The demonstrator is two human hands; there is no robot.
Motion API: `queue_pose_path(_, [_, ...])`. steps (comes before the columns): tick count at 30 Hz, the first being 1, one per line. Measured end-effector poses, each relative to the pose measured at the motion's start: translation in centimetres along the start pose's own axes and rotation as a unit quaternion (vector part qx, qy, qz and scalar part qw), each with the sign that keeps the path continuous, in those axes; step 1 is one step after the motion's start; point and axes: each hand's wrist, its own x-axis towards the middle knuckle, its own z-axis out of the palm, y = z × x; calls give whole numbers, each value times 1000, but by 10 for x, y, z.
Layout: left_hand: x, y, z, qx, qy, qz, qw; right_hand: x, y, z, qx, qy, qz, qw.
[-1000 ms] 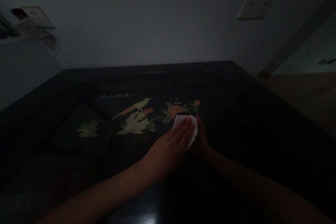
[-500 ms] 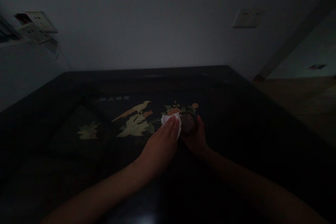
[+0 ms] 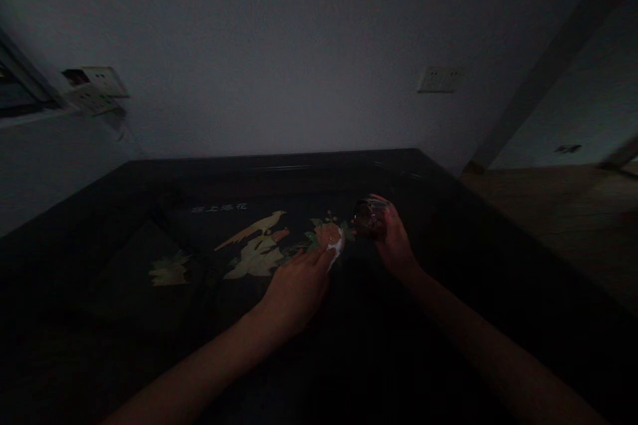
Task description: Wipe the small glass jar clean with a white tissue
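The scene is very dark. My left hand [image 3: 299, 282] lies low over the black lacquered table [image 3: 448, 265], fingers pressed on a small white tissue [image 3: 337, 244] of which only an edge shows. My right hand [image 3: 393, 239] is a little to the right and apart from it, fingers curled round a small clear glass cup [image 3: 367, 214] held just above the tabletop. The tissue rests on the painted flower part of a bird-and-flower inlay [image 3: 259, 246].
A pale wall rises behind the table, with a socket plate [image 3: 438, 78] at the right and another socket [image 3: 94, 83] at the left. A wooden floor [image 3: 573, 212] shows to the right of the table. A dark square panel [image 3: 164, 272] lies on the table's left.
The two hands have come apart: my right hand carried the glass cup to the right and up, while my left hand slid the tissue down onto the table. The view tilted downward.
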Motion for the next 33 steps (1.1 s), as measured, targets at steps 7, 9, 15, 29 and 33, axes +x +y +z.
queue_pose_path(7, [3,6,4,-452,-53,8,890,40,-6,-39,-234,42,-100,966])
queue_pose_path(9, [8,6,19,-571,-103,-32,814,43,4,-47,-295,19,-111,949])
queue_pose_path(15, [23,-10,71,-596,-22,-119,794,39,30,-58,-409,-42,-140,901])
queue_pose_path(29, [25,-13,75,-531,6,-83,843,36,43,-60,-520,-116,-150,833])
queue_pose_path(33, [25,-12,73,-540,-6,-89,837,34,42,-60,-520,-114,-153,833])
